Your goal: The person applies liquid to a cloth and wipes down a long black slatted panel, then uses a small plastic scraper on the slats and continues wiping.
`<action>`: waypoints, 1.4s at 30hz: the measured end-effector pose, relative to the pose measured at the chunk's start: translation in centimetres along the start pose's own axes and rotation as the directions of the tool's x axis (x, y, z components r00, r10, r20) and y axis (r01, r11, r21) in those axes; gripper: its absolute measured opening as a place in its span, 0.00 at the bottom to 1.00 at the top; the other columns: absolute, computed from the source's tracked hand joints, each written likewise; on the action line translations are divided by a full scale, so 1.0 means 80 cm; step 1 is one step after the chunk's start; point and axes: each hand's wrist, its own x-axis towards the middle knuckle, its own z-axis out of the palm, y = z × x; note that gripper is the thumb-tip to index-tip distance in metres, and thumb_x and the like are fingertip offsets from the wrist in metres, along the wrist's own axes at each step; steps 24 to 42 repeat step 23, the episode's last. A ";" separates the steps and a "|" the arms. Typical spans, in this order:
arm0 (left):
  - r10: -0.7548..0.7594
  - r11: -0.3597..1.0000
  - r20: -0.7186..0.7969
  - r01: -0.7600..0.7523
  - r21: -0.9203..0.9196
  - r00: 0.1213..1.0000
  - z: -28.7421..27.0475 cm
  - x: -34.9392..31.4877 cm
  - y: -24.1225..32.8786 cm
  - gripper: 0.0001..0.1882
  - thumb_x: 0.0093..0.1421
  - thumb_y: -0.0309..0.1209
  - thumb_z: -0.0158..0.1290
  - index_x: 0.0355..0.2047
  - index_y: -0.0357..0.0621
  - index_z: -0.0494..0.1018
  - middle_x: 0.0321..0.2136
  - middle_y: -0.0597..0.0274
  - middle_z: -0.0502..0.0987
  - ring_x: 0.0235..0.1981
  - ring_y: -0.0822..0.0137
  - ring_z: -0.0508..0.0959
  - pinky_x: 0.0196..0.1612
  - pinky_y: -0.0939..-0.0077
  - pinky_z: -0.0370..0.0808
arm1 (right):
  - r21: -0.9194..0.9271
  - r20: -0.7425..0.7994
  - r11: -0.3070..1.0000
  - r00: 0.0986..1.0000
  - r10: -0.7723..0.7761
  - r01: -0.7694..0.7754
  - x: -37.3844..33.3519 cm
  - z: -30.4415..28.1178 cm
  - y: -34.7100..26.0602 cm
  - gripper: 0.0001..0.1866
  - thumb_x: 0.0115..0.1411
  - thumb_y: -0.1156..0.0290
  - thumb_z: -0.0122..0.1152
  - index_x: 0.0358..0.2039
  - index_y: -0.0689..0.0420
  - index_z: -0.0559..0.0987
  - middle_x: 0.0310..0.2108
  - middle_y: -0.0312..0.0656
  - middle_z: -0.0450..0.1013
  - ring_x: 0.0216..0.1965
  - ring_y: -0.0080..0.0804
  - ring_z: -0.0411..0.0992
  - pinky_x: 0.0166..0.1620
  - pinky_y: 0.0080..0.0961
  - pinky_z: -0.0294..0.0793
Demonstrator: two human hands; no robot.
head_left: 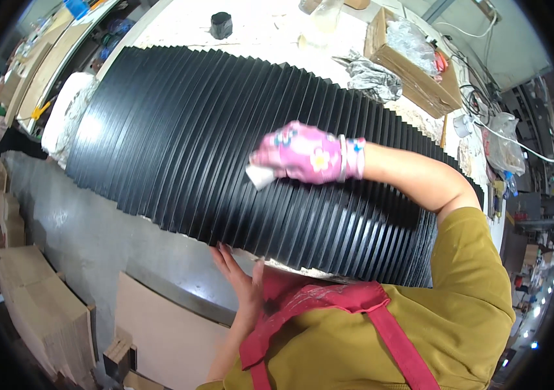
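A long row of black ridged strips point(179, 130) stretches across the worktable, packed side by side like pleats. My right hand point(303, 153), in a pink floral glove, is over the middle of them. Its fingers are closed round a small white block-like pad point(261, 176), which seems to touch the ridges; the glove hides part of it. At the near edge of the strips is my bare left hand point(239, 278). Its fingers are stretched out with the tips against that edge, and the thumb stands apart.
Behind the strips, a black cup-like object point(221, 25), a crumpled grey cloth point(373, 78) and a cardboard box point(413, 71) with plastic bags lie on the white tabletop point(257, 32). A white wrapped roll point(69, 117) is at the left end. Stacked cardboard point(43, 305) stands on the floor.
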 end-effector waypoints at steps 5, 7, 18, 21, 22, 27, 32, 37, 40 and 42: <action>0.118 0.993 0.069 -0.120 0.019 0.991 0.004 0.001 -0.005 0.45 0.52 0.37 0.54 0.65 0.31 0.44 0.66 0.38 0.44 0.66 0.38 0.42 0.66 0.48 0.38 | -0.371 -0.474 0.731 0.794 0.381 -0.573 -0.055 -0.019 0.157 0.12 0.61 0.67 0.51 0.45 0.56 0.73 0.27 0.43 0.73 0.23 0.35 0.73 0.23 0.25 0.74; 0.101 0.994 0.066 -0.103 0.022 0.993 -0.001 0.001 -0.012 0.48 0.50 0.34 0.58 0.64 0.29 0.44 0.65 0.37 0.45 0.67 0.37 0.40 0.65 0.46 0.40 | -0.245 -0.283 0.799 0.829 0.483 -0.549 -0.026 -0.004 0.089 0.11 0.59 0.69 0.54 0.42 0.57 0.74 0.26 0.43 0.72 0.24 0.35 0.74 0.23 0.28 0.74; 0.169 0.985 0.016 -0.170 0.038 0.985 0.002 -0.001 0.000 0.43 0.56 0.34 0.52 0.66 0.33 0.42 0.66 0.42 0.43 0.68 0.44 0.41 0.67 0.52 0.38 | -0.193 -0.209 0.819 0.838 0.504 -0.540 -0.044 -0.035 0.141 0.15 0.58 0.77 0.52 0.47 0.56 0.73 0.37 0.46 0.75 0.33 0.39 0.76 0.38 0.30 0.78; 0.119 0.990 -0.052 -0.115 0.076 0.991 0.008 -0.003 0.003 0.44 0.55 0.33 0.52 0.66 0.33 0.41 0.67 0.42 0.42 0.68 0.44 0.41 0.67 0.52 0.37 | 0.073 0.197 0.892 0.883 0.425 -0.446 -0.022 -0.040 0.041 0.20 0.55 0.75 0.58 0.50 0.53 0.73 0.30 0.40 0.73 0.36 0.36 0.76 0.40 0.32 0.78; 0.106 0.991 -0.045 -0.102 0.082 0.993 0.008 -0.004 0.001 0.44 0.55 0.33 0.52 0.66 0.33 0.41 0.67 0.43 0.42 0.68 0.44 0.40 0.67 0.53 0.37 | 0.075 0.282 0.941 0.913 0.296 -0.329 -0.021 -0.047 0.029 0.24 0.56 0.74 0.57 0.55 0.50 0.70 0.37 0.40 0.73 0.39 0.38 0.76 0.47 0.31 0.74; 0.110 0.989 -0.050 -0.105 0.105 0.993 0.009 -0.002 -0.003 0.48 0.55 0.42 0.54 0.65 0.29 0.42 0.66 0.40 0.43 0.67 0.42 0.42 0.66 0.49 0.40 | 0.082 0.362 0.974 0.917 0.167 -0.210 -0.024 -0.052 0.023 0.28 0.57 0.74 0.56 0.59 0.47 0.66 0.44 0.40 0.73 0.41 0.39 0.76 0.55 0.31 0.69; 0.110 0.989 -0.050 -0.105 0.105 0.993 0.009 -0.002 -0.003 0.48 0.55 0.42 0.54 0.65 0.29 0.42 0.66 0.40 0.43 0.67 0.42 0.42 0.66 0.49 0.40 | 0.082 0.362 0.974 0.917 0.167 -0.210 -0.024 -0.052 0.023 0.28 0.57 0.74 0.56 0.59 0.47 0.66 0.44 0.40 0.73 0.41 0.39 0.76 0.55 0.31 0.69; 0.110 0.989 -0.050 -0.105 0.105 0.993 0.009 -0.002 -0.003 0.48 0.55 0.42 0.54 0.65 0.29 0.42 0.66 0.40 0.43 0.67 0.42 0.42 0.66 0.49 0.40 | 0.082 0.362 0.974 0.917 0.167 -0.210 -0.024 -0.052 0.023 0.28 0.57 0.74 0.56 0.59 0.47 0.66 0.44 0.40 0.73 0.41 0.39 0.76 0.55 0.31 0.69; 0.110 0.989 -0.050 -0.105 0.105 0.993 0.009 -0.002 -0.003 0.48 0.55 0.42 0.54 0.65 0.29 0.42 0.66 0.40 0.43 0.67 0.42 0.42 0.66 0.49 0.40 | 0.082 0.362 0.974 0.917 0.167 -0.210 -0.024 -0.052 0.023 0.28 0.57 0.74 0.56 0.59 0.47 0.66 0.44 0.40 0.73 0.41 0.39 0.76 0.55 0.31 0.69; 0.110 0.989 -0.050 -0.105 0.105 0.993 0.009 -0.002 -0.003 0.48 0.55 0.42 0.54 0.65 0.29 0.42 0.66 0.40 0.43 0.67 0.42 0.42 0.66 0.49 0.40 | 0.082 0.362 0.974 0.917 0.167 -0.210 -0.024 -0.052 0.023 0.28 0.57 0.74 0.56 0.59 0.47 0.66 0.44 0.40 0.73 0.41 0.39 0.76 0.55 0.31 0.69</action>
